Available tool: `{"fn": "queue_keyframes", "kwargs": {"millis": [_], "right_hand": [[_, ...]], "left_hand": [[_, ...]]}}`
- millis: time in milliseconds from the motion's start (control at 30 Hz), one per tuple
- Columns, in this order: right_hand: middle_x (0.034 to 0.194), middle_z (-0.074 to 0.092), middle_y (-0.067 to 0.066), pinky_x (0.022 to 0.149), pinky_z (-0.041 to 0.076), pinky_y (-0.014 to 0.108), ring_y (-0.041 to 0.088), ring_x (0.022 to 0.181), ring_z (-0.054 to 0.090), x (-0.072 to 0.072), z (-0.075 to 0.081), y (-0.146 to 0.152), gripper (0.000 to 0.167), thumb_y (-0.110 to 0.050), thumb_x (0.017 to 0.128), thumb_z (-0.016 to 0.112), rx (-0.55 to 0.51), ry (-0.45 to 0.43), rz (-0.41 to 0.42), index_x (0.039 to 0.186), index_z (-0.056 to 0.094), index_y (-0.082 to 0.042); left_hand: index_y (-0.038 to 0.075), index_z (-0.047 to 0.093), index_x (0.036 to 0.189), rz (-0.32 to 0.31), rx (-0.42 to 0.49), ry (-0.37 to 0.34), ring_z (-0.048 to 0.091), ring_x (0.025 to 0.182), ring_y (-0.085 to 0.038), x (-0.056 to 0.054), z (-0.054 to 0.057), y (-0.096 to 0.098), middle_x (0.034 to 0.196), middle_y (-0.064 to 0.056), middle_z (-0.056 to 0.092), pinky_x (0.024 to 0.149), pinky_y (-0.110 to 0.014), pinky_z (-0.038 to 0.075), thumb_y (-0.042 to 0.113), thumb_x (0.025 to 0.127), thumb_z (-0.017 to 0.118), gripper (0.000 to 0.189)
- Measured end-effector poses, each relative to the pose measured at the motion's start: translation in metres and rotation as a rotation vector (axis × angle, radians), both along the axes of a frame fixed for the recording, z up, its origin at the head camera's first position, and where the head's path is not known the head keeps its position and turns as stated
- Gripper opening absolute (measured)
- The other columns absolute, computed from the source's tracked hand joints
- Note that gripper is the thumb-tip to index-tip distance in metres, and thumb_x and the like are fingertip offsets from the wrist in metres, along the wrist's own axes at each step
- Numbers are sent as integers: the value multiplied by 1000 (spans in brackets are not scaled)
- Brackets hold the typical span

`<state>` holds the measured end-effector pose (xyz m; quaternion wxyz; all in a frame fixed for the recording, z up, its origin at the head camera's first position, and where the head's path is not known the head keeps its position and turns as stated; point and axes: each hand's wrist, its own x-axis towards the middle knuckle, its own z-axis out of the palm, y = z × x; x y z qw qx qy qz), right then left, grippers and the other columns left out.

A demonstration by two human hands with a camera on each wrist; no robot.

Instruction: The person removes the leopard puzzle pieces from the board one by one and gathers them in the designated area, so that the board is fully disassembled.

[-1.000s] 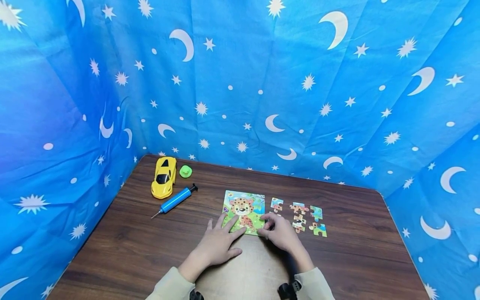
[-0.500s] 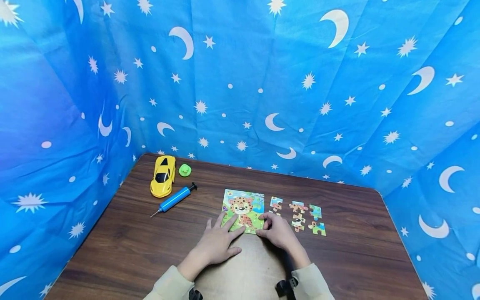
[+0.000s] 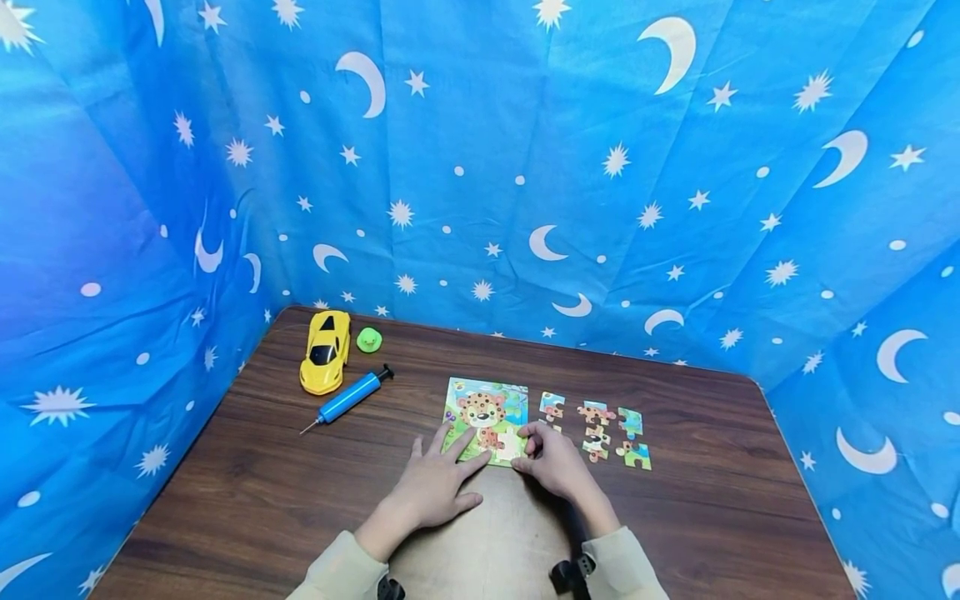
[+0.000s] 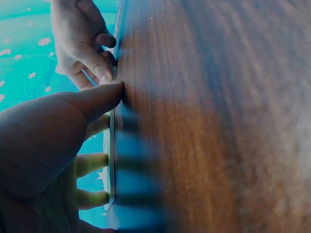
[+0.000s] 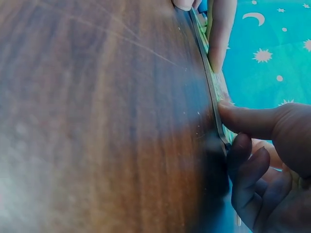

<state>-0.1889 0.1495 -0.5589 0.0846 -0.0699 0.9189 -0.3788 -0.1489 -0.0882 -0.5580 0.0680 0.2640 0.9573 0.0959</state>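
A square jigsaw puzzle (image 3: 480, 408) with a spotted leopard cub lies on the table. My left hand (image 3: 433, 487) rests on its lower left, fingers spread and fairly straight; the left wrist view shows these fingertips on the puzzle board (image 4: 112, 160). At the lower right corner, my right hand (image 3: 558, 462) has curled fingers and pinches a puzzle piece (image 3: 512, 443), which looks pale and shiny. The right wrist view has the right thumb (image 5: 252, 121) on the board's edge, with the other fingers bent beside it. How far the piece is raised is hard to tell.
Several loose puzzle pieces (image 3: 597, 443) lie right of the board, some partly behind the right hand. At the back left are a yellow toy car (image 3: 325, 354), a green rubber duck (image 3: 369, 340) and a blue hand pump (image 3: 350, 397) with a needle. A blue star-patterned cloth (image 3: 480, 208) surrounds the table.
The puzzle's lower right area has turned from green to pale and shiny beside the right fingertips. Both hands have stayed almost in place, and the view has shifted slightly.
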Motion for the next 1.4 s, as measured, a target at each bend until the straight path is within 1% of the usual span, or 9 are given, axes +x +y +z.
{"fn": "queue_keyframes", "kwargs": {"millis": [267, 367, 533, 633, 733, 833, 1100, 1233, 1400], "right_hand": [[93, 64, -5, 74, 49, 37, 12, 74, 56, 2, 2, -1, 37, -14, 81, 91, 39, 68, -23, 109, 67, -15], [96, 67, -4, 75, 50, 37, 10, 73, 57, 3, 3, -1, 36, -14, 81, 91, 36, 75, -33, 109, 68, -15], [95, 70, -3, 72, 51, 37, 9, 70, 58, 5, 5, -1, 33, -12, 81, 90, 2, 109, -37, 108, 71, -16], [90, 70, -5, 69, 51, 35, 8, 67, 59, 5, 3, 1, 24, -10, 86, 84, -38, 128, -37, 107, 73, -15], [87, 69, -7, 63, 53, 32, 9, 62, 61, 5, 1, 2, 17, -7, 92, 77, -92, 126, -39, 107, 75, -14], [86, 69, -5, 56, 52, 30, 11, 57, 60, 5, 2, 4, 16, -5, 95, 73, -140, 111, -46, 109, 76, -13], [89, 69, 3, 50, 52, 32, 20, 54, 60, 7, 9, 20, 19, -2, 97, 68, -246, 68, -89, 112, 75, -10], [90, 69, 6, 49, 53, 33, 22, 58, 61, 9, 12, 34, 18, 0, 97, 68, -264, 63, -130, 112, 74, -8], [92, 69, 9, 52, 51, 31, 20, 62, 61, 15, 18, 57, 19, 0, 98, 67, -243, 57, -177, 114, 73, -7]], "left_hand": [[37, 49, 156, 0, -4, 2, 18, 154, -44, -2, 1, 0, 170, -5, 27, 105, -79, 30, 61, 99, 60, 63], [37, 49, 157, -2, -6, 3, 19, 154, -45, -2, 0, 0, 170, -5, 27, 105, -80, 30, 61, 99, 59, 63], [38, 48, 157, -8, -9, 6, 20, 154, -45, -2, 1, 0, 170, -6, 27, 104, -80, 30, 62, 99, 58, 63], [38, 48, 157, -9, -11, 5, 19, 154, -45, -2, 0, 0, 170, -5, 27, 105, -80, 30, 62, 99, 57, 63], [39, 47, 157, -11, -14, 6, 19, 154, -45, -3, -2, 1, 170, -5, 27, 105, -80, 30, 63, 100, 57, 63], [38, 47, 157, -11, -12, 8, 19, 154, -45, -3, -2, 1, 170, -5, 27, 104, -80, 30, 63, 100, 57, 63], [37, 49, 156, -11, -3, 17, 20, 154, -45, 0, -1, 2, 170, -6, 28, 104, -80, 30, 61, 99, 58, 63], [38, 48, 157, -9, -8, 15, 19, 154, -44, 0, -2, 1, 170, -5, 27, 104, -80, 30, 61, 100, 58, 62], [38, 48, 157, -4, -5, 7, 19, 154, -44, 1, -2, 0, 170, -5, 27, 105, -79, 31, 61, 100, 58, 62]]}}
